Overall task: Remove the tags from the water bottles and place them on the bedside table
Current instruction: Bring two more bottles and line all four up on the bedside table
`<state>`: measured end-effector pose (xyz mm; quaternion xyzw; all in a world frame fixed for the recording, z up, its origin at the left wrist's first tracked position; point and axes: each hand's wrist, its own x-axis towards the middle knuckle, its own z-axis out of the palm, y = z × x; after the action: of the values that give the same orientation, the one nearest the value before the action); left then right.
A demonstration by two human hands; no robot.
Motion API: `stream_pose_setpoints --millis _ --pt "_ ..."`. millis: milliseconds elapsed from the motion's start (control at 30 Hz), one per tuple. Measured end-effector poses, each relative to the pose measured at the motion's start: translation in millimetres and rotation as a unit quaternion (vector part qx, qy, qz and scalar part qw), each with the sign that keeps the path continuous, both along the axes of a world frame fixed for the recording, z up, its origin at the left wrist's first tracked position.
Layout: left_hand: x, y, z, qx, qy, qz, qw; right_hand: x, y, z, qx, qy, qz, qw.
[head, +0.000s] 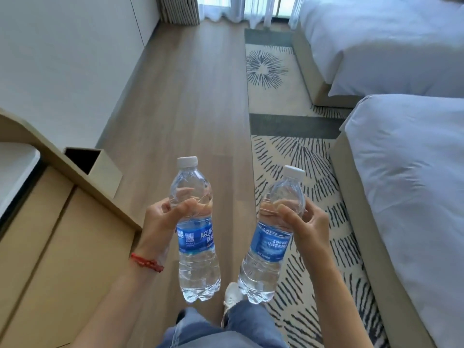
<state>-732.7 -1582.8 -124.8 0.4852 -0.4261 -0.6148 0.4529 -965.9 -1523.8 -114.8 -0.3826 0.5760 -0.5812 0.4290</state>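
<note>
I hold two clear water bottles with white caps and blue labels upright in front of me, above the wooden floor. My left hand [164, 222] grips the left bottle [194, 259] around its upper body, just above the label. My right hand [305, 223] grips the right bottle [266, 259] the same way; that bottle tilts slightly to the right. A red cord bracelet sits on my left wrist. No hanging tag shows on either bottle neck. No bedside table is in view.
A beige wooden cabinet [62, 242] with a desk edge stands at my left, with a small open box bin [100, 167] beside it. Two white beds [414, 184] line the right side, on a patterned rug [301, 172]. Wooden floor [190, 96] runs ahead to curtains.
</note>
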Motion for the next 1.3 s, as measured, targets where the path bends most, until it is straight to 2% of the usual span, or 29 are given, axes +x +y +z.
stream_pose_setpoints --millis 333,767,1000,1300 --pt "-72 -151 -4 0.008 0.014 0.010 1.000 -82 -152 -5 -0.002 0.002 -0.016 1.000" --pt "-130 -443 -16 0.024 -0.012 -0.042 0.999 -119 -415 -17 0.008 0.020 -0.065 0.998" --pt "-164 -553 -21 0.043 -0.019 -0.051 0.998 -151 -517 -20 0.018 0.017 -0.091 0.996" --pt "-267 -686 -31 0.048 -0.031 -0.073 0.996 -250 -650 -32 0.013 0.031 -0.097 0.995"
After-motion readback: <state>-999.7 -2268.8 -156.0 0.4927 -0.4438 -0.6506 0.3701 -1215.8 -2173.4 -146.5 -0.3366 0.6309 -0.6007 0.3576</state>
